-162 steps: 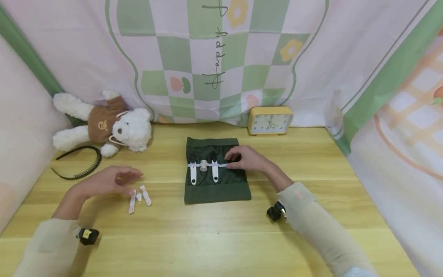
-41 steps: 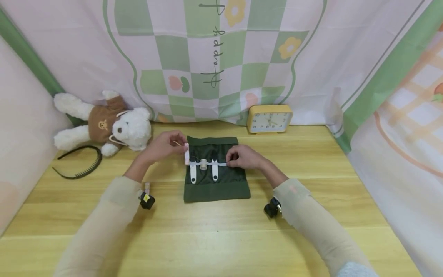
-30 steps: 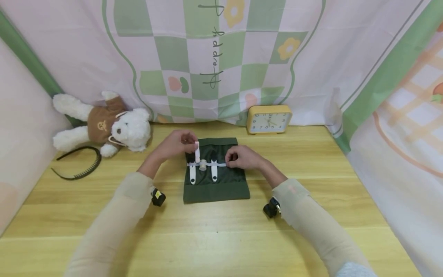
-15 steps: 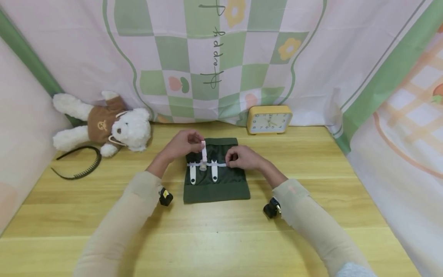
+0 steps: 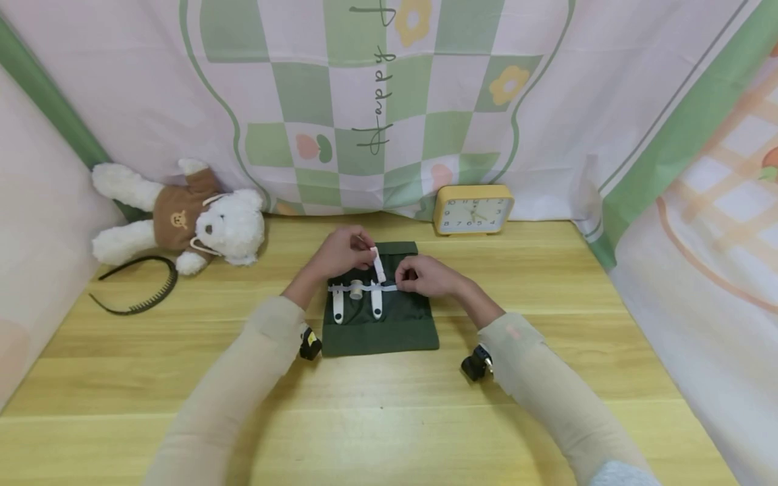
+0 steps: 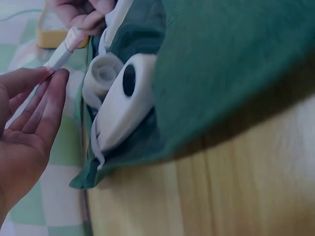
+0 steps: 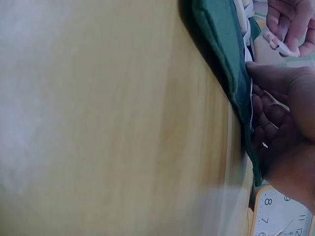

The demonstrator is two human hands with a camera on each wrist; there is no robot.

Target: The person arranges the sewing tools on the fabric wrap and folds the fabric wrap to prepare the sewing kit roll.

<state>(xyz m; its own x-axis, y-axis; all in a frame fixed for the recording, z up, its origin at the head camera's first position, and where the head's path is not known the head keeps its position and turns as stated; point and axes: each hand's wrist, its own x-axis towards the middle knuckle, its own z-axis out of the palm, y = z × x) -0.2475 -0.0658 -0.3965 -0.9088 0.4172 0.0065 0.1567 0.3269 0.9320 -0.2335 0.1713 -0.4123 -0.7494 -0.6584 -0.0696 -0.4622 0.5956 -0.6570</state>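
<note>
A dark green cloth pouch (image 5: 379, 341) lies spread on the table, crossed by a white elastic band (image 5: 389, 288). Tucked under the band are two white tools with a black dot, one at the left (image 6: 123, 105) and one nearer the middle (image 5: 377, 307), and a pale thread spool (image 5: 356, 291) between them. My left hand (image 5: 342, 253) pinches the upper end of a slim white-and-pink strip (image 5: 379, 266), its lower end just above the band, right of the second tool. My right hand (image 5: 430, 277) pinches the band near the pouch's right edge; the fingertips are partly hidden.
A yellow clock (image 5: 474, 210) stands at the back, right of the pouch. At the far left lie a white plush bear (image 5: 182, 216) and a black toothed headband (image 5: 161, 290). A printed curtain (image 5: 365, 101) hangs behind the table (image 5: 389, 418).
My left hand has picked up the strip from the left of the table and carried it rightward over the pouch, past the spool. My right hand stays at the band.
</note>
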